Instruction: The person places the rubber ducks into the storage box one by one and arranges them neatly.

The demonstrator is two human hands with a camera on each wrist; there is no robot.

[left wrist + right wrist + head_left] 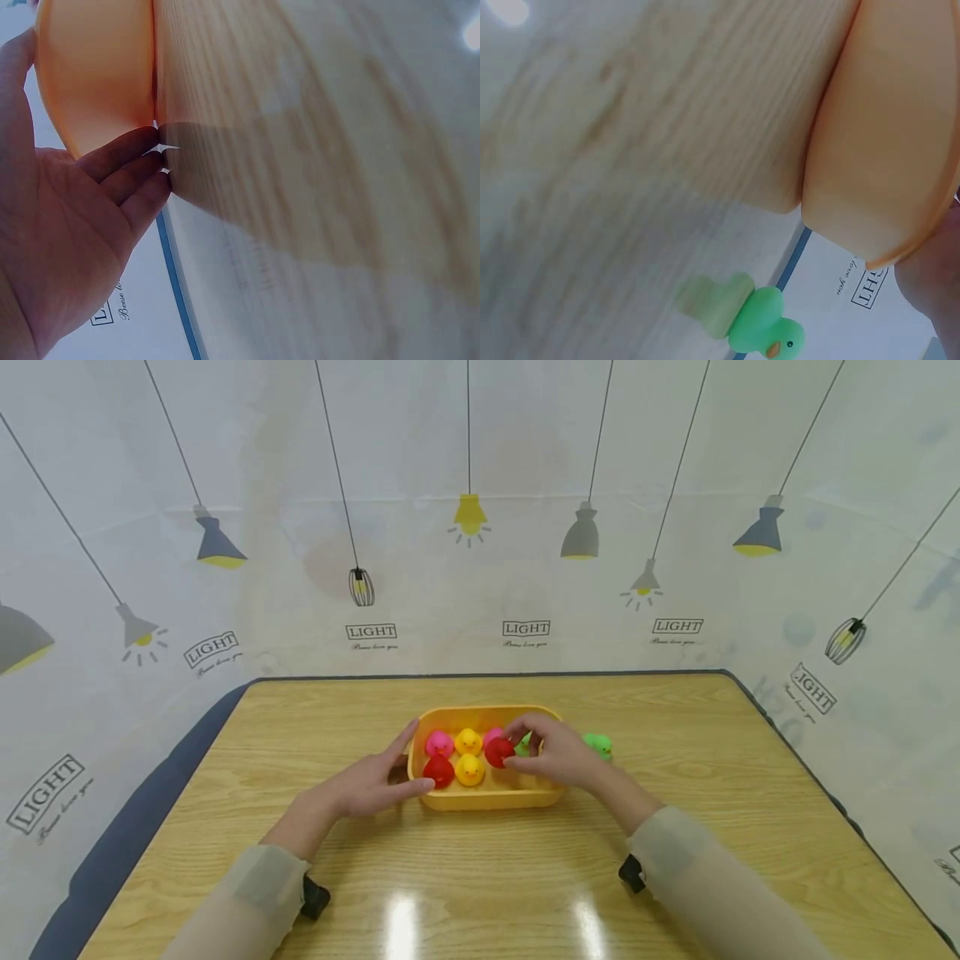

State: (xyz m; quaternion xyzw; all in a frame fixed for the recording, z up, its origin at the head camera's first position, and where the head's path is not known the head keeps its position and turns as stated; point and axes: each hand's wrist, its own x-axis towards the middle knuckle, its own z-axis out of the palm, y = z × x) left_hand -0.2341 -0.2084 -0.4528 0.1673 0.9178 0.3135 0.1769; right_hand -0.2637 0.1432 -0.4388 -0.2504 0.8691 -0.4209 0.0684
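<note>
A yellow-orange plastic tray [487,801] holds several small rubber ducks. Between the thumb and fingers of my right hand [561,755], a red duck [497,752] is pinched above the tray's middle-right part. My left hand [367,785] lies at the tray's left end, fingers extended along the outer wall and thumb by the front left corner; the left wrist view shows its palm and nearly straight fingers. Near that thumb sits another red duck [438,771]. Two yellow ducks [470,770], a pink duck [439,744], a second pink one and a green duck [524,745], partly hidden, are also inside.
Right of the tray, on the wooden table [480,868], is green duck material [598,744], partly behind my right hand; the right wrist view shows a green duck [769,326] there. A white lamp-print curtain [420,468] hangs behind the table's far edge.
</note>
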